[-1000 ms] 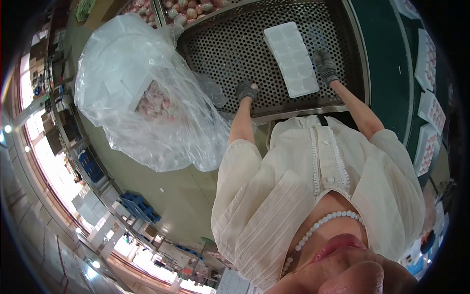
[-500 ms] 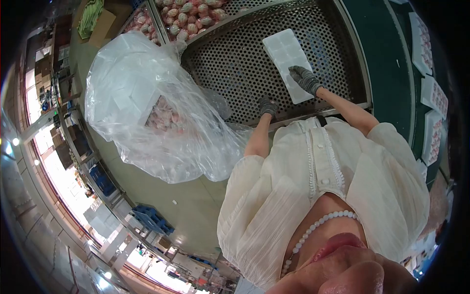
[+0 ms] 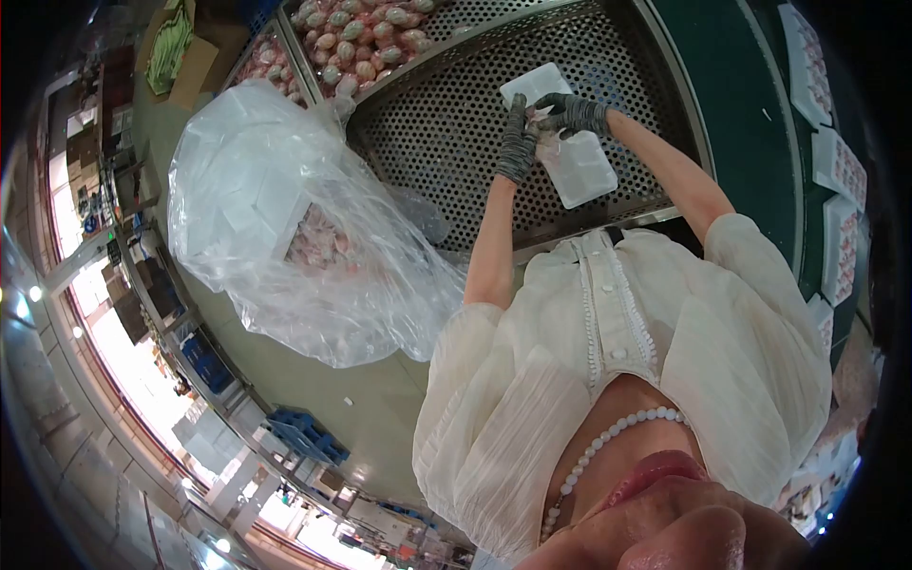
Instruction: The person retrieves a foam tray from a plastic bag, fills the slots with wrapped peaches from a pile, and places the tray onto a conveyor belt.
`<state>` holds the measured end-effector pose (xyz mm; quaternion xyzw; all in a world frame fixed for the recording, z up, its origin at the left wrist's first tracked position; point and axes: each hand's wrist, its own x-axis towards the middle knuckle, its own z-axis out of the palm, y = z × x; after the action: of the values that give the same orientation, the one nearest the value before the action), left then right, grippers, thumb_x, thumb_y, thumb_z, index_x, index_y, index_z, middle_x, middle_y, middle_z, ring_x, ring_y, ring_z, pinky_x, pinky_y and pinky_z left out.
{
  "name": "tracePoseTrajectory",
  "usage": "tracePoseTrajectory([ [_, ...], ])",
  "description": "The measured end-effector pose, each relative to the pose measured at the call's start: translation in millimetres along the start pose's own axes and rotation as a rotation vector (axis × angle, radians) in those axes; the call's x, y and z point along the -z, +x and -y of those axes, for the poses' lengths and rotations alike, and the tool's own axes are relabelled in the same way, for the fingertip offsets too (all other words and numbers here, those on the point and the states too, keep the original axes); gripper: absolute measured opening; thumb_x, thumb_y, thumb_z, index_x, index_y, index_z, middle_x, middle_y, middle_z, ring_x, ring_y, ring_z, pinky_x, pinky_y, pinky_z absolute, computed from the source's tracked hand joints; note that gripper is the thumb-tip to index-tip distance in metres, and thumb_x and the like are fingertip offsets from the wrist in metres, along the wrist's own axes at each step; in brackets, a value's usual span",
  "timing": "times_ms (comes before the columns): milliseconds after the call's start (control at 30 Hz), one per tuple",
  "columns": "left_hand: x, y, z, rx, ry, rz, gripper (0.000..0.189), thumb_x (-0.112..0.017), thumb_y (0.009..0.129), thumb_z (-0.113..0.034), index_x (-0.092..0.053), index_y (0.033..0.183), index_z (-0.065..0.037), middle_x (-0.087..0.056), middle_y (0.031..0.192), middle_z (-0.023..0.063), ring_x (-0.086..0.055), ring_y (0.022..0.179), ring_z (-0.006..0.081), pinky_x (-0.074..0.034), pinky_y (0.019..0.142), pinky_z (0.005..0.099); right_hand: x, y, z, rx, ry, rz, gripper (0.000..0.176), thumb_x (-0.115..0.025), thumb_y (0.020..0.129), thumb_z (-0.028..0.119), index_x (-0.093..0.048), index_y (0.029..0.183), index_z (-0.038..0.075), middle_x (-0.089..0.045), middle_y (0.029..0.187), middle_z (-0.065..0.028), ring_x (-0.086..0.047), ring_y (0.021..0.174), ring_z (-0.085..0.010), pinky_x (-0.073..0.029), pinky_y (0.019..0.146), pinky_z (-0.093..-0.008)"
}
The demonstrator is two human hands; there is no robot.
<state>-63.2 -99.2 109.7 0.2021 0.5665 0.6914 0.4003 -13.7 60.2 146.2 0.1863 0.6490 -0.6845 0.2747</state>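
Observation:
Both my hands wear dark grey striped gloves and meet above a white compartment tray (image 3: pixel 583 174), which lies in a perforated metal trough (image 3: pixel 432 123). My left hand (image 3: pixel 516 144) presses its fingers against one side of a small pinkish-white item in clear film (image 3: pixel 545 122). From the other side, the bent fingers of my right hand (image 3: pixel 571 115) close on the same item. What the item is cannot be made out. The hands and item cover the middle of the tray, whose two ends show.
Film-wrapped pink and white round items (image 3: pixel 366 43) fill bins behind the trough. A large clear plastic bag (image 3: pixel 313 228) with white trays stands at left. Filled white trays (image 3: pixel 840 166) line the green surface (image 3: pixel 727 104) at right. Blue pallets (image 3: pixel 306 435) sit on the floor.
My left hand has moved up and right to the tray's middle, and my right hand has moved up a little. Both now hold a small filmy item that was not visible between them before.

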Motion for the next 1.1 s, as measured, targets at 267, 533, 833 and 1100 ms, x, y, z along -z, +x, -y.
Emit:
tracePoseTrajectory([
  [267, -5, 51, 22, 0.278, -0.076, -0.119, 0.044, -0.053, 0.077, -0.010, -0.034, 0.116, -0.002, -0.047, 0.101, 0.0096, -0.049, 0.088, 0.0172, -0.043, 0.075, 0.0293, 37, -8, -13, 0.042, 0.258, -0.072, 0.043, -0.059, 0.072, 0.032, -0.048, 0.107, 0.010, -0.055, 0.082, -0.0005, -0.051, 0.068, -0.0074, -0.045, 0.056, -0.0215],
  [533, -11, 77, 29, 0.278, 0.059, -0.360, 0.013, -0.054, 0.075, -0.013, -0.054, 0.082, -0.002, -0.054, 0.068, 0.0051, -0.050, 0.049, 0.0123, -0.042, 0.043, 0.0240, 48, 19, -31, 0.145, 0.286, -0.367, 0.041, -0.064, 0.068, 0.031, -0.050, 0.099, 0.008, -0.054, 0.082, -0.0049, -0.051, 0.061, -0.0093, -0.044, 0.053, -0.0221],
  [833, -10, 94, 56, 0.053, 0.809, -0.531, 0.022, -0.047, 0.068, -0.005, -0.057, 0.086, 0.001, -0.057, 0.080, 0.0163, -0.054, 0.076, 0.0266, -0.042, 0.070, 0.0324, 42, 72, -28, 0.378, -0.931, -0.624, 0.034, -0.058, 0.069, 0.027, -0.050, 0.092, 0.004, -0.048, 0.086, -0.0178, -0.051, 0.078, -0.0314, -0.042, 0.066, -0.0376],
  [1100, -14, 80, 59, 0.128, 0.557, -0.532, 0.022, -0.042, 0.077, -0.007, -0.053, 0.094, -0.001, -0.054, 0.090, 0.0151, -0.051, 0.083, 0.0270, -0.040, 0.075, 0.0343, 35, 61, -6, 0.276, -0.617, -0.467, 0.022, -0.054, 0.073, 0.023, -0.050, 0.085, 0.005, -0.049, 0.085, -0.0153, -0.052, 0.073, -0.0308, -0.044, 0.064, -0.0366],
])
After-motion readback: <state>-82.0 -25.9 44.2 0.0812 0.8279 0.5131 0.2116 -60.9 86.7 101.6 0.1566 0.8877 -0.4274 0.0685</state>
